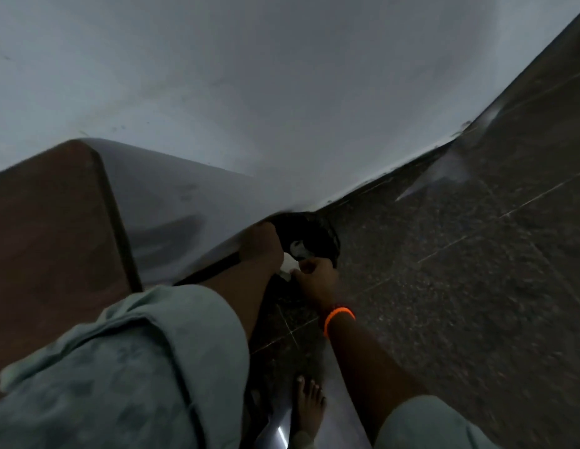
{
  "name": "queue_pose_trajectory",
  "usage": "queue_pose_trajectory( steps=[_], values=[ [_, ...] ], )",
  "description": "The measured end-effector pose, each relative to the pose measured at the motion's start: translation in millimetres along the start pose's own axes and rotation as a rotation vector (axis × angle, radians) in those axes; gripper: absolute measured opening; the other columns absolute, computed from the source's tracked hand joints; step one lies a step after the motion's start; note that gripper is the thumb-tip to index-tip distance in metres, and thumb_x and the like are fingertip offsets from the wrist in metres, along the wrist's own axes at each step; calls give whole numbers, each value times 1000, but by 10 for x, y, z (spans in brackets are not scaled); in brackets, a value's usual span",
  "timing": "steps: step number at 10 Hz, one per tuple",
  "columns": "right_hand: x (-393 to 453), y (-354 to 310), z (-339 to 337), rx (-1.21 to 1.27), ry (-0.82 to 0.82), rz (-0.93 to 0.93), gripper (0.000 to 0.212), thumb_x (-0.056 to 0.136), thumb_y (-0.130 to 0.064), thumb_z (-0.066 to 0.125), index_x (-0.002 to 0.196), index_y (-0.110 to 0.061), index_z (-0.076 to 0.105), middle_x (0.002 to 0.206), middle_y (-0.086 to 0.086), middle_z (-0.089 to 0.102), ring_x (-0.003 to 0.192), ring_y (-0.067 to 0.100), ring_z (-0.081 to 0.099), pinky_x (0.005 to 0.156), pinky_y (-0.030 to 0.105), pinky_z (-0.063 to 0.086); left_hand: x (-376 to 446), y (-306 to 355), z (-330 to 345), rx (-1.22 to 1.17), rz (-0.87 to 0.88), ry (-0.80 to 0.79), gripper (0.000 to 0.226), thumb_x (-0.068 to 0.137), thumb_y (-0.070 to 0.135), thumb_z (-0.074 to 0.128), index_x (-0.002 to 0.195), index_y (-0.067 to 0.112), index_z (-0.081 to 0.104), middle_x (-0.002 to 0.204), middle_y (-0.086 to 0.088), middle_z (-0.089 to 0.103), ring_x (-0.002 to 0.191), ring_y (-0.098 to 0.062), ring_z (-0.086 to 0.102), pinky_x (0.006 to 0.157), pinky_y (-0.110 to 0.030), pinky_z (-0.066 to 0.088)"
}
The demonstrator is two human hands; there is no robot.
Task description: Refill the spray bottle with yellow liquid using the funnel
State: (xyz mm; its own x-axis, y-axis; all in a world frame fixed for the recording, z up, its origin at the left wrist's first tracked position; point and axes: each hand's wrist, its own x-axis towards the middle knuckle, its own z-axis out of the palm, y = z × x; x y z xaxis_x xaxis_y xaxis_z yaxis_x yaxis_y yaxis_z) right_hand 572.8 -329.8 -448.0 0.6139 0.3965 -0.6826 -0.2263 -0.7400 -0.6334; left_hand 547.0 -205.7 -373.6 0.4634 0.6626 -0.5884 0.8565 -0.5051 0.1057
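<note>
The view is dim and blurred. Both my hands reach down to the floor at the foot of the wall. My left hand [262, 246] is curled against the wall's base, and what it holds is hidden. My right hand [316, 277], with an orange bracelet on its wrist, has its fingers pinched on a small white thing [289, 266] between the two hands. I cannot tell whether that is the spray bottle or the funnel. Just behind it lies a dark rounded object [309, 233] with a pale spot. No yellow liquid shows.
A brown wooden surface [45, 228] stands at the left against the pale wall [282, 92]. Dark speckled floor tiles [460, 270] spread to the right. My bare foot [309, 405] is at the bottom, next to a shiny grey object [279, 431].
</note>
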Motion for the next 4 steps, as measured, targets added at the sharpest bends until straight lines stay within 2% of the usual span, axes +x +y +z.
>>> queue_pose_trajectory(
  steps=[1,2,3,4],
  values=[
    [185,141,214,-76,-119,-8,53,85,-18,71,135,-4,56,132,18,61,124,33,57,100,34,46,201,-101,230,61,-48,-12,32,103,6,40,132,-2,49,134,-22,51,109,-28,57,89,-35,47],
    [262,256,348,-179,-215,4,57,88,-16,67,140,-4,49,135,20,58,127,36,54,99,34,45,262,-145,306,74,-80,-15,36,105,10,34,135,-3,49,137,-23,50,121,-35,54,99,-40,46],
    [176,301,427,-283,-242,-16,53,89,-19,68,137,-4,52,135,22,59,128,38,54,101,36,43,181,-101,253,134,-37,14,27,101,15,46,120,1,60,125,-18,59,113,-34,59,90,-40,50],
    [-116,195,371,-325,-238,-15,45,93,-22,63,132,0,56,133,25,59,126,42,53,101,39,42,36,-28,174,153,29,-8,19,99,16,52,112,5,61,112,-14,61,101,-30,61,87,-40,52]
  ],
)
